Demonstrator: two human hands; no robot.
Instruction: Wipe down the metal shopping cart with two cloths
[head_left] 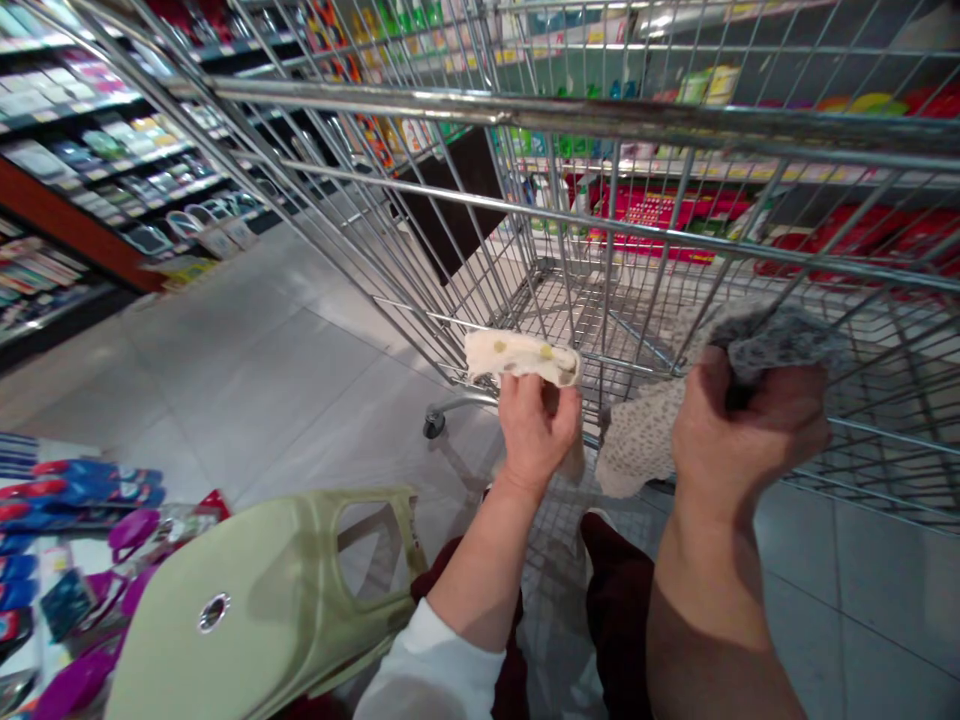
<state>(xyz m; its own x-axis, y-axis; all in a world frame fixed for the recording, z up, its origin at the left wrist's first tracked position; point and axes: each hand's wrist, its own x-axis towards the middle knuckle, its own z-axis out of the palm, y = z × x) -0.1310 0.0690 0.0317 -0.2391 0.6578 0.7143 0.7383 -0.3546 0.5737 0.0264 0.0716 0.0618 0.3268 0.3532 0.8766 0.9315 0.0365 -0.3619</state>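
Against the near side of a metal shopping cart [525, 110], my left hand [536, 425] grips a folded cream cloth with yellowish dots [517, 352]. Its fingers are closed under the fold, and part of the cloth hangs below the wrist. To the right, my right hand [750, 420] is wrapped round a grey speckled cloth [641, 435]. One end of it droops to the left of the fist and another bunches above the knuckles. Both cloths are close to the cart's wires; whether they touch them I cannot tell.
A pale green plastic stool [277, 590] stands at the lower left, beside packaged goods [82, 490] and purple items [135, 535]. Stocked shelves [112, 140] line the left and back. A cart wheel [434, 421] rests on the grey tiled floor [262, 390]. A dark panel [457, 205] hangs on the cart.
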